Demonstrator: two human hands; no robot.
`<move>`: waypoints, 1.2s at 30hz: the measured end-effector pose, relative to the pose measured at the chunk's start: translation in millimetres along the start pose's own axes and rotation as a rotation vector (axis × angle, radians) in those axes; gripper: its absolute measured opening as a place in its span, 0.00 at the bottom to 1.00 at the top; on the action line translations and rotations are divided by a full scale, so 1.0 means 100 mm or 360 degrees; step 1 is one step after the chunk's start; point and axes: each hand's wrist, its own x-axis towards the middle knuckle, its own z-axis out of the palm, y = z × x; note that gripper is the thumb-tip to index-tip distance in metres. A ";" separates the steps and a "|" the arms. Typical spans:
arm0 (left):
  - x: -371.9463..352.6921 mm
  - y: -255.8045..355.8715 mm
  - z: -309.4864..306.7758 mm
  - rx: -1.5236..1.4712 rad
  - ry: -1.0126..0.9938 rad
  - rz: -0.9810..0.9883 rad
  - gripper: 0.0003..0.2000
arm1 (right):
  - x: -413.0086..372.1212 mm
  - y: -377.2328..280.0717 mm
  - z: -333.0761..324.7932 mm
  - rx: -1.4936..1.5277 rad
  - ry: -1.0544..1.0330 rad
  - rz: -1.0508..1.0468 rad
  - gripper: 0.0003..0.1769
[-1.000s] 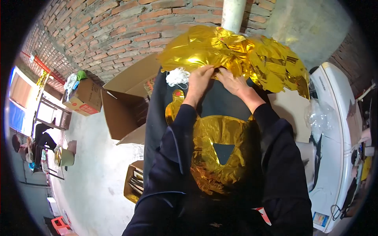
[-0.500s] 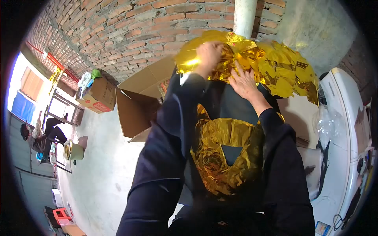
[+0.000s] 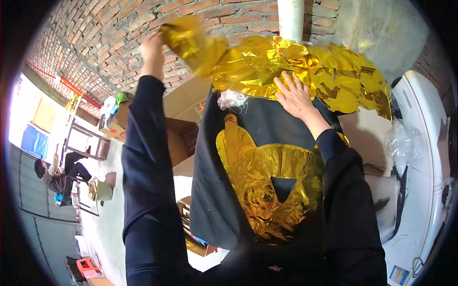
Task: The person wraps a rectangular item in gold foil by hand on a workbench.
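Observation:
My left hand [image 3: 152, 47] is raised at the upper left, its fingers closed on the edge of a gold foil balloon [image 3: 193, 45], flat and blurred by motion. This balloon stretches toward a heap of flat gold foil [image 3: 253, 59] along the table's far side. Fingers spread, my right hand [image 3: 296, 97] lies flat on the front of that heap. Nearer me, another flat gold foil balloon [image 3: 253, 190] with a narrow tail and a triangular hole rests on the dark cloth [image 3: 210, 190]. A tuft of white thread [image 3: 232, 100] sits at the cloth's far left.
Behind stand a brick wall [image 3: 229, 21] and a white pipe [image 3: 291, 21]. Open cardboard boxes [image 3: 179, 138] are left of the table. At right are a white machine [image 3: 420, 190] and clear plastic [image 3: 403, 143]. A seated person [image 3: 62, 176] is far left.
My left hand has moved from the heap out to the upper left, drawing a gold foil balloon with it. My right hand stays on the heap. More of the near balloon's tail now shows.

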 end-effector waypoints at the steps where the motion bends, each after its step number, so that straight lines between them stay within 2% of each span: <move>1: 0.08 0.05 -0.22 -0.0046 0.0162 -0.0065 0.14 | 0.00 -0.01 -0.01 -0.0008 -0.0007 0.0004 0.35; 4: 0.55 0.00 -1.09 0.0020 0.0541 -0.0181 0.14 | 0.00 -0.01 -0.01 -0.0022 -0.0007 0.0003 0.35; 6: 0.32 0.29 -1.45 -0.0181 0.0668 -0.0028 0.14 | 0.01 0.00 0.02 -0.0014 -0.0004 0.0014 0.35; 8: 0.44 0.30 -1.94 0.0089 0.0731 -0.0036 0.13 | 0.01 0.00 0.03 -0.0003 -0.0004 0.0021 0.35; 9: 0.42 0.32 -2.03 0.0015 0.0751 -0.0018 0.12 | 0.01 0.01 0.04 0.0003 -0.0002 0.0018 0.35; 14: 0.32 0.32 -2.09 0.0253 0.0208 -0.0122 0.13 | 0.07 0.02 -0.03 -0.0008 -0.0109 -0.0014 0.36; 17: -0.19 0.78 -1.62 0.0173 -0.0120 -0.0180 0.12 | 0.05 -0.07 -0.41 0.0006 -0.0278 -0.0037 0.35; 19: -0.54 1.22 -1.41 0.0183 -0.0385 -0.0143 0.12 | 0.09 -0.09 -0.47 0.0032 0.0072 -0.0184 0.35; 20: -0.70 1.41 -1.25 0.0171 -0.0415 -0.0116 0.12 | 0.09 -0.09 -0.46 0.0039 0.0243 -0.0255 0.35; 21: -0.85 1.60 -1.09 0.0157 -0.0450 -0.0092 0.12 | 0.06 -0.14 -0.46 0.0241 0.0503 -0.0366 0.34; 22: -0.93 1.68 -0.99 0.0143 -0.0494 -0.0069 0.11 | -0.03 -0.25 -0.57 0.0603 0.0262 -0.0312 0.36; 24: -0.88 1.68 -0.89 0.0248 -0.0806 0.0317 0.12 | -0.23 -0.49 -0.76 0.1325 -0.0214 -0.0179 0.39; 26: -1.34 2.15 -0.58 -0.0129 -0.0848 0.0053 0.11 | -0.64 -0.74 -0.86 0.2329 -0.0622 0.0172 0.46; 27: -1.56 2.29 -0.49 -0.0248 -0.0893 0.0083 0.13 | -0.73 -0.80 -0.83 0.2562 -0.0723 0.0225 0.49; 29: -1.87 2.37 -0.45 0.0108 -0.1057 0.0922 0.11 | -0.90 -0.90 -0.81 0.3026 -0.0843 0.0333 0.55; 30: -2.06 2.41 -0.44 0.0287 -0.1113 0.1344 0.11 | -0.96 -0.95 -0.85 0.3280 -0.0855 0.0444 0.55; 32: -2.80 2.67 -0.36 -0.0711 -0.1246 0.0068 0.13 | -1.09 -0.91 -0.85 0.3671 -0.0867 0.0383 0.54; 33: -2.99 2.63 -0.42 -0.0505 -0.1306 -0.0029 0.13 | -1.20 -0.91 -0.92 0.3763 -0.0842 0.0421 0.53; 34: -3.20 2.51 -0.45 -0.0572 -0.1332 -0.0133 0.13 | -1.31 -0.91 -0.99 0.3856 -0.0815 0.0460 0.51; 35: -3.46 2.41 -0.49 -0.0681 -0.1418 -0.0167 0.12 | -1.37 -0.86 -0.94 0.3910 -0.0906 0.0265 0.48; 36: -3.61 2.17 -0.52 -0.0628 -0.1572 -0.0124 0.10 | -1.55 -0.92 -0.93 0.3826 -0.0801 0.0267 0.43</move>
